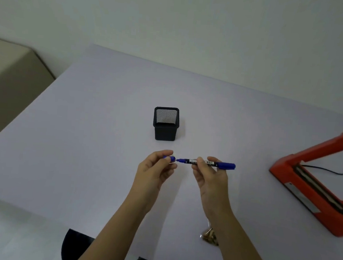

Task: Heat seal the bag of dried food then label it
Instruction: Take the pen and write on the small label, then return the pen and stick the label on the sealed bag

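My right hand [209, 173] grips a blue marker [224, 165] by its black labelled barrel, held level above the table with its bare tip pointing left. My left hand [156, 167] pinches the marker's blue cap [169, 158] just left of the tip, a small gap apart from it. The bag of dried food [209, 237] lies on the table under my right forearm, mostly hidden, with only a clear corner and brown pieces showing. The orange heat sealer [312, 196] sits at the right edge with its arm raised.
A black mesh pen holder [166, 124] stands on the table just beyond my hands. The pale table [84, 144] spreads to the left. A black cord [330, 170] runs from the sealer to the right. A beige cabinet [9, 82] stands at far left.
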A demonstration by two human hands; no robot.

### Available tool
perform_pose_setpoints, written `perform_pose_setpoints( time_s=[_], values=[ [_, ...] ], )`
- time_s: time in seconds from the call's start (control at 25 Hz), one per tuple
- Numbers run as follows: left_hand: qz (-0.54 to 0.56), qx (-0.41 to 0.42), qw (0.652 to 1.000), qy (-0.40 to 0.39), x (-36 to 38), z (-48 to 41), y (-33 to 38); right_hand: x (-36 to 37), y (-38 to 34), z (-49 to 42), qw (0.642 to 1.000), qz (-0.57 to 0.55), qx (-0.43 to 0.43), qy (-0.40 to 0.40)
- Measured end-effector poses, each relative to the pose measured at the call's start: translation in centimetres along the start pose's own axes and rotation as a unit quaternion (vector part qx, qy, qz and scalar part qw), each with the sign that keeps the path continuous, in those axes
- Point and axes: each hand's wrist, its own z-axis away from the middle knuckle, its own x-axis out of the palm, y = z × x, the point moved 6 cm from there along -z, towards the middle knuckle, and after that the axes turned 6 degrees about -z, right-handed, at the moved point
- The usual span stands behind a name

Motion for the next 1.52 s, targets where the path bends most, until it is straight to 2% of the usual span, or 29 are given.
perform_pose_setpoints(
  time_s=[0.12,0.32,0.44,0.68,0.76,0.84,1.0,1.16,1.28,1.36,1.44,1.52],
  values=[
    [-0.098,0.04,0.994,-0.017,0.1,0.1,0.3,0.1,0.1,0.2,1.0,0.012,-0.003,-0.014],
    [-0.214,0.101,0.971,-0.033,-0.2,0.4,1.0,0.9,-0.6,0.7,0.99,0.079,-0.027,-0.114],
    [-0.286,0.129,0.95,0.002,-0.5,0.7,1.2,1.8,-0.5,0.8,0.981,0.111,-0.04,-0.154],
    [-0.283,0.054,0.957,0.042,-1.3,0.0,0.6,3.7,-0.4,0.1,0.961,0.186,-0.051,-0.197],
    [-0.302,0.068,0.95,0.038,-1.4,-0.8,1.2,4.2,-0.9,-0.9,0.961,0.196,-0.052,-0.187],
    [-0.333,0.098,0.937,0.025,-1.0,-1.6,2.3,4.3,-1.9,-2.6,0.978,0.152,-0.053,-0.133],
    [-0.356,0.129,0.925,0.003,0.0,-4.6,4.8,6.3,-4.5,-5.7,0.976,0.144,-0.13,-0.103],
    [-0.342,0.17,0.92,0.09,-0.9,-9.1,6.8,8.7,-5.7,-9.1,0.958,0.186,-0.199,-0.09],
    [-0.408,0.15,0.889,0.142,-2.1,-12.2,6.0,10.2,-4.8,-11.3,0.912,0.309,-0.257,-0.087],
    [-0.464,0.139,0.867,0.113,-2.0,-13.6,4.7,11.5,-2.9,-12.1,0.857,0.422,-0.266,-0.132],
    [-0.469,0.154,0.866,0.086,-1.6,-14.1,3.8,12.7,-0.5,-12.4,0.789,0.518,-0.264,-0.199],
    [-0.457,0.166,0.869,0.09,-1.7,-14.2,3.6,13.7,1.1,-12.6,0.743,0.569,-0.262,-0.236]
  ],
)
